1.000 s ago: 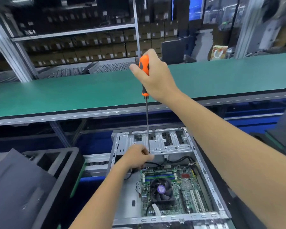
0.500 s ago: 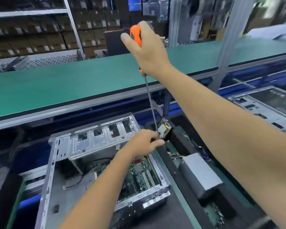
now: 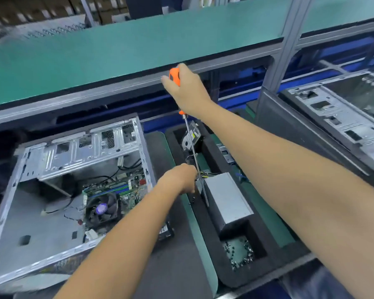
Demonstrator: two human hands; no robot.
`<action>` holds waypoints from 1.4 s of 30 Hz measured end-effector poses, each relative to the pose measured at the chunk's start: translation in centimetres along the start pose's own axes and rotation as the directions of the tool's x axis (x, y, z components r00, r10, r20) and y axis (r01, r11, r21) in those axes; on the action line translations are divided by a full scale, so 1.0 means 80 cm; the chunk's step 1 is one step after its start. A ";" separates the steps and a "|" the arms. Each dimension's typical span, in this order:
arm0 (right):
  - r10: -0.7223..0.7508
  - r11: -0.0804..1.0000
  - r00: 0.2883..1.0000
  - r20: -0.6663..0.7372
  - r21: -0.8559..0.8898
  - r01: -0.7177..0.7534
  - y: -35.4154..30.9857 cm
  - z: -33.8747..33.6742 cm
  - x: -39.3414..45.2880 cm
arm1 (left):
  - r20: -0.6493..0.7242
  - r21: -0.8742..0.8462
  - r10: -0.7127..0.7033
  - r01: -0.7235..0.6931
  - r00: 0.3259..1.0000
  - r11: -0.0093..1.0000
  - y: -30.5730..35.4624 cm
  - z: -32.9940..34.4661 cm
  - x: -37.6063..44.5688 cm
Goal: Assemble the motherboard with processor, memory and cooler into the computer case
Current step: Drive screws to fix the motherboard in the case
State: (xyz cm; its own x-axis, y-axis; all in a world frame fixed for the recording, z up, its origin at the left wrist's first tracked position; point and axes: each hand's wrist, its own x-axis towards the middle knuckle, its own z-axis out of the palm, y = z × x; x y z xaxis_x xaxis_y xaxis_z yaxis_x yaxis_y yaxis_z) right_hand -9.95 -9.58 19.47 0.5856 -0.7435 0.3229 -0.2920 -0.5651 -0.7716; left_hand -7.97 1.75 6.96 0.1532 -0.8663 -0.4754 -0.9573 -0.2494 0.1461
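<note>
An open silver computer case [image 3: 58, 238] lies at the left, with the green motherboard [image 3: 125, 190] and its black cooler fan [image 3: 103, 210] inside. To its right, my right hand [image 3: 187, 93] grips the orange handle of a long screwdriver [image 3: 193, 152], held upright over a black foam tray [image 3: 203, 214]. My left hand [image 3: 179, 179] pinches the lower part of the shaft, beside a silver power supply box [image 3: 227, 197] in the tray. The screwdriver tip sits near the box's left edge.
A heap of small dark screws [image 3: 239, 254] fills a pocket at the tray's near end, and a hard drive [image 3: 191, 137] stands at its far end. A green conveyor shelf [image 3: 95, 52] runs across the back. Another open case [image 3: 341, 117] lies at the right.
Both hands and the screwdriver have moved right, from over the case's motherboard to over the foam tray beside the power supply. The view has swung right and down.
</note>
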 end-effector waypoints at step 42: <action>0.144 0.893 0.988 -0.049 0.437 -0.108 -0.043 -0.011 0.062 | -0.405 -0.649 -0.242 -0.091 0.882 0.755 -0.035 -0.064 -0.044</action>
State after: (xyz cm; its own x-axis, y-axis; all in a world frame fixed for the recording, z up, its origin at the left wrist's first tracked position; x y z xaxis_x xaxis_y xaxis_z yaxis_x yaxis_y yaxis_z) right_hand -6.74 -11.67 24.20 0.5001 -0.8335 0.2351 0.0068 -0.2677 -0.9635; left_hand -4.61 3.28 12.63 0.4661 -0.8788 -0.1027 -0.5780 -0.3903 0.7166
